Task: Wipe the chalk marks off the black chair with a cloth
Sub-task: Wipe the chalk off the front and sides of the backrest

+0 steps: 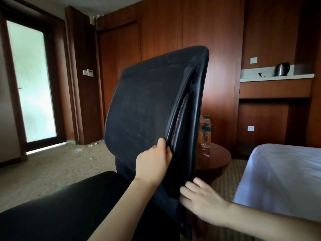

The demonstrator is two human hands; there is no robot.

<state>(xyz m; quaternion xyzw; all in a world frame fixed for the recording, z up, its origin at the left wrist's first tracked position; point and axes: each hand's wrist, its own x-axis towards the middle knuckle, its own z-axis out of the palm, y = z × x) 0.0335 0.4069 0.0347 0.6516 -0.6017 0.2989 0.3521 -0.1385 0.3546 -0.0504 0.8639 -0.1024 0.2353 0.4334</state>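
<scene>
The black chair (149, 108) stands close in front of the person, its backrest turned edge-on, with pale chalk smears across the broad dark face. The left hand (152, 165) has its grip closed on the backrest's side edge, thumb on the face and fingers curled behind the rim. The right hand (202, 202) lies against the lower edge with fingers spread and fairly straight, holding nothing. No cloth is visible in either hand, so a bare palm dragged over the marks would likely only smear the chalk. If the chair swivels, a hard push could swing the backrest toward the round worktop (217, 159) just behind it, where a water bottle (206, 131) and an orange-filled bottle (200, 134) stand near the near edge and could topple. The bed (281, 174) crowds the right side, limiting room to step round. A kettle (282, 69) sits on a wall shelf well apart.
</scene>
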